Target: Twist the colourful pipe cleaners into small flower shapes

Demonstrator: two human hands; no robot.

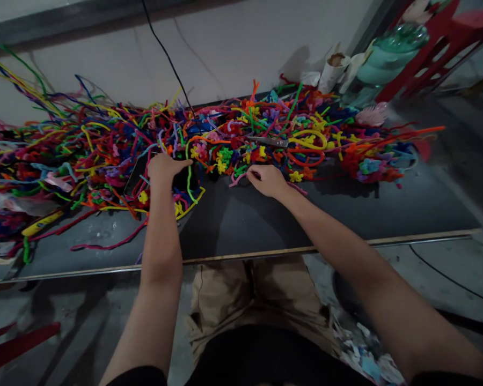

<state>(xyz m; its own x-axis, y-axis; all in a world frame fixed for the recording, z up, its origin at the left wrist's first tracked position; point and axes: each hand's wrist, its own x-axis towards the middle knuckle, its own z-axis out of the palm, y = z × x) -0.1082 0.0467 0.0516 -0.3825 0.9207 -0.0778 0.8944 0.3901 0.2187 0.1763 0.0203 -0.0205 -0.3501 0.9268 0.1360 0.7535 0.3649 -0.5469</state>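
A long heap of colourful pipe cleaners (116,128) and small pipe-cleaner flowers covers the back of the dark table (233,230). My left hand (162,169) is over the heap's front edge, thumb stretched out to the right, beside a dark flat object (136,177). A green pipe cleaner (189,185) hangs by that thumb; the other fingertips are hidden. My right hand (268,180) is closed in a pinch at the heap's front, its fingertips on a pink pipe cleaner (237,180). Behind it lie scissors (308,140) with yellow and orange handles.
A yellow pen-like tool (43,222) lies at the left. A white cup (333,72) and a teal container (386,59) stand at the back right, near a red chair (454,48). A black cable (167,53) hangs down behind the heap. Below is a bin (346,295).
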